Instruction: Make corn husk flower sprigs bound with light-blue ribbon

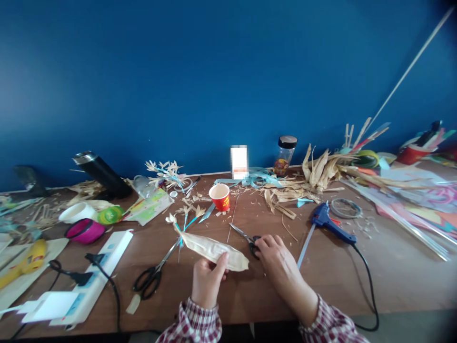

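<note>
My left hand (210, 281) pinches a long pale strip of dried corn husk (217, 252) between thumb and fingers. The strip slants up and left over the table. My right hand (280, 264) is closed at the black handles of a small pair of scissors (246, 234), which lies on the table with its blades pointing up and left. Left of the husk is a larger pair of black-handled scissors (153, 276), its blades partly under small husk flowers on blue stems (185, 220). A red paper cup (220, 199) stands beyond my hands.
At the right lies a blue hot glue gun (332, 224) with a trailing cord. A white power strip (103, 267) with plugs and a yellow glue gun (30, 262) are at the left. Along the wall stand a tilted black flask (102, 174), a jar (285, 155) and dried husks (321, 171).
</note>
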Tool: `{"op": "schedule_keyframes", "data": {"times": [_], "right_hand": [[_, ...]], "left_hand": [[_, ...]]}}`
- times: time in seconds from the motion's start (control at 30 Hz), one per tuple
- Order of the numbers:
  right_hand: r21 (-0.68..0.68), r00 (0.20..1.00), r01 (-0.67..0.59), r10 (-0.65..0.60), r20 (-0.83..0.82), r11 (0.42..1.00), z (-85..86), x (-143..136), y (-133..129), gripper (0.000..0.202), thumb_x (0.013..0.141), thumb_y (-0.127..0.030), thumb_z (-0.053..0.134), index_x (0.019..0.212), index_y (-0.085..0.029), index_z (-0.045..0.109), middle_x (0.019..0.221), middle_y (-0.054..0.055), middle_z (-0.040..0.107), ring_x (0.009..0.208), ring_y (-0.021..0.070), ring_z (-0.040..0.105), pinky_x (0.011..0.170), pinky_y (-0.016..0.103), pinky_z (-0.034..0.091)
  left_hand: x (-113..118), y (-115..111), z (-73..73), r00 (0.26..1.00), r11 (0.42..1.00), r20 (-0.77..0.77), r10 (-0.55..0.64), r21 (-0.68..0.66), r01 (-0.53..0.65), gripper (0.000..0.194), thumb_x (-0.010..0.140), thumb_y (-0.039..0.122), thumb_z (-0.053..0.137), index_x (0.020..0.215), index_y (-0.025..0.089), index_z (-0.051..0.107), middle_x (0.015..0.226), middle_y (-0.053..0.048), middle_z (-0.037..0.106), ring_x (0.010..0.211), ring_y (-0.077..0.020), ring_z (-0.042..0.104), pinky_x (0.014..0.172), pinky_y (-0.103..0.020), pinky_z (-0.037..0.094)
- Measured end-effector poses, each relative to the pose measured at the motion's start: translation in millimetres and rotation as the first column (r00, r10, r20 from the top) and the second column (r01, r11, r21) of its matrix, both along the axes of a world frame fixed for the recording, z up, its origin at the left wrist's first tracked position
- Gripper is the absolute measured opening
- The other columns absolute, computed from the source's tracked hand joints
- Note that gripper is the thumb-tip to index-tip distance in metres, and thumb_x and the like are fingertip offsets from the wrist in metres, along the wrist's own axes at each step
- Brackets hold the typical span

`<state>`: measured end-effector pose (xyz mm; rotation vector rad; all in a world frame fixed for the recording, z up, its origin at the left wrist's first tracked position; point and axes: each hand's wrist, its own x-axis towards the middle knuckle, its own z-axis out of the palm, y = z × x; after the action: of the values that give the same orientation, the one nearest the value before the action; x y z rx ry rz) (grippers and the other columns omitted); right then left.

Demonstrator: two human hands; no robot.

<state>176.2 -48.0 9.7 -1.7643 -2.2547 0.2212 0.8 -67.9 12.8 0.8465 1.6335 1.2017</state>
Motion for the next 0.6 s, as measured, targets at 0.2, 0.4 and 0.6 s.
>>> {"op": "schedule_keyframes", "data": {"times": [0.2,0.4,0.6], "right_hand": [[-0.105,0.997,0.002,0.006,0.075,0.994,8.8,-0.5,-2.9,0.016,0.083,-0.008,0.049,0.088,-0.020,0.060,0.086,0.009,0.062,0.085,0.0248,0.059,0.068,0.032,0.044],[-0.233,0.805,-0.142,-0.024,-0.592,0.962,4.1,9.9,-17.4,0.021,0.085,-0.014,0.043,0.102,-0.019,0.055,0.091,0.007,0.062,0.084,0.0207,0.058,0.076,0.035,0.046],[-0.443,0.198,-0.461,-0.397,-0.896,0.769,5.7,5.3,-38.0,0.044,0.080,-0.038,0.062,0.120,-0.022,0.051,0.095,0.004,0.056,0.083,0.0158,0.053,0.076,0.032,0.050]], "left_hand": [[-7.8,8.6,-10.8,0.995,0.995,0.030,0.098,0.012,-0.099,0.039,0.051,0.047,0.079,0.056,0.010,0.067,0.044,-0.003,0.060,0.039,-0.0118,0.052,0.035,-0.019,0.038],[-11.9,15.8,-7.3,0.913,0.969,0.324,0.247,-0.062,-0.240,0.030,0.052,0.029,0.083,0.068,0.009,0.066,0.054,-0.002,0.064,0.045,-0.0108,0.057,0.037,-0.017,0.044],[-6.3,20.2,1.8,0.794,0.972,0.569,0.213,-0.042,-0.230,0.032,0.061,0.003,0.076,0.090,0.010,0.065,0.072,-0.005,0.069,0.062,-0.0126,0.066,0.055,-0.020,0.056]]}}
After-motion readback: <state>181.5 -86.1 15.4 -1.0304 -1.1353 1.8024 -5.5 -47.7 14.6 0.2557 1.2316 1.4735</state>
